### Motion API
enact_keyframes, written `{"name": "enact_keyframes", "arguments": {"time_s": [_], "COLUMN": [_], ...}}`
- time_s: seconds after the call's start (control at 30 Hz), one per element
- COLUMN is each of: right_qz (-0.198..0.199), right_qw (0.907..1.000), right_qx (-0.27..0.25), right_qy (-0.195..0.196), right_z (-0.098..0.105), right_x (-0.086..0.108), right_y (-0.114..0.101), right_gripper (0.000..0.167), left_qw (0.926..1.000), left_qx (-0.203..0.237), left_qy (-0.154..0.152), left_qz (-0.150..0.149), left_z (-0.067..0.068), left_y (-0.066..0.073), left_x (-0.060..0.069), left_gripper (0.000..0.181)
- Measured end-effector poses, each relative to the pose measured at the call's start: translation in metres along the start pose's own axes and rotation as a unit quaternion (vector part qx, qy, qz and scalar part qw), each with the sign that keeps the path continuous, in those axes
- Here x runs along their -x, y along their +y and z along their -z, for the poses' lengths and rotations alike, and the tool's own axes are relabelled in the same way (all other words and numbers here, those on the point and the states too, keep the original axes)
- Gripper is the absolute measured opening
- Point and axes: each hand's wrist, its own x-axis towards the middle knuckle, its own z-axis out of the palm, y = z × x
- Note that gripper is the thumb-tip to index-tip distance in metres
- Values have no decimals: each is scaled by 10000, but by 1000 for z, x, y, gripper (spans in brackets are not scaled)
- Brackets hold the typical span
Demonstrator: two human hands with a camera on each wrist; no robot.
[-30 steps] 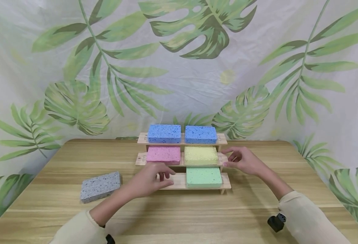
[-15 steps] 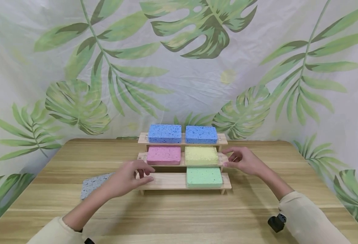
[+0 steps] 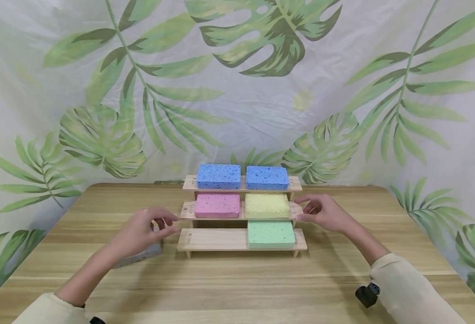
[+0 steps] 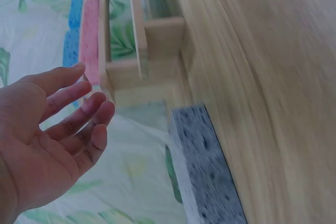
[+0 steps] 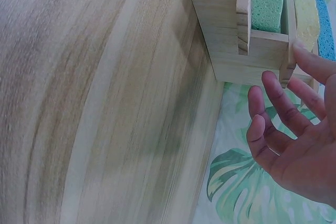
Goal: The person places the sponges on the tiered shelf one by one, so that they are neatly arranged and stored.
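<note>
A three-tier wooden stand (image 3: pixel 217 239) rises in steps. Two blue sponges (image 3: pixel 218 176) are on its top tier, a pink sponge (image 3: pixel 217 206) and a yellow sponge (image 3: pixel 267 205) on the middle one. A green sponge (image 3: pixel 271 234) lies at the right of the bottom tier. My right hand (image 3: pixel 322 213) holds the middle tier's right end between thumb and forefinger. Beside the stand's left end hovers my left hand (image 3: pixel 146 229), fingers loosely bent around nothing. Behind it is a grey sponge (image 4: pixel 205 166), mostly hidden in the head view.
The stand is on a wood-grain table (image 3: pixel 245 288) that ends at a leaf-patterned cloth (image 3: pixel 253 108) behind. A small black device (image 3: pixel 368 295) sits at my right cuff, and another at the left.
My left hand has moved left from over the bottom tier to beside the stand's left end, now covering much of the grey sponge. The right hand has stayed in place.
</note>
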Motion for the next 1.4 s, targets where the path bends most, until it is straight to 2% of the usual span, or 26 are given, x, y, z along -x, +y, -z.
{"name": "enact_keyframes", "arguments": {"time_s": [0.4, 0.63, 0.8, 0.97, 1.13, 1.4], "right_qz": [-92, -112, -91, -61, -41, -29], "right_qw": [9999, 9999, 9999, 10000, 10000, 10000], "right_qx": [-39, -41, -40, -70, -74, -40], "right_qy": [-20, -30, -19, -29, -30, -31], "right_z": [0, 0, 0, -1, 0, 1], "right_x": [0, 0, -1, -1, 0, 0], "right_y": [1, 1, 1, 1, 0, -1], "right_gripper": [44, 45, 45, 44, 44, 44], "left_qw": [9994, 9987, 9987, 9983, 9979, 9943], "left_qx": [-268, -401, -417, -293, -313, -551], "left_qy": [143, -9, -194, -497, -544, -739], "left_qz": [171, 309, 231, 117, 185, 536], "left_z": [13, 22, 26, 26, 26, 23], "left_y": [-46, -66, -78, -86, -88, -87], "left_x": [11, 22, 26, 28, 28, 29], "left_gripper": [14, 7, 5, 5, 7, 41]}}
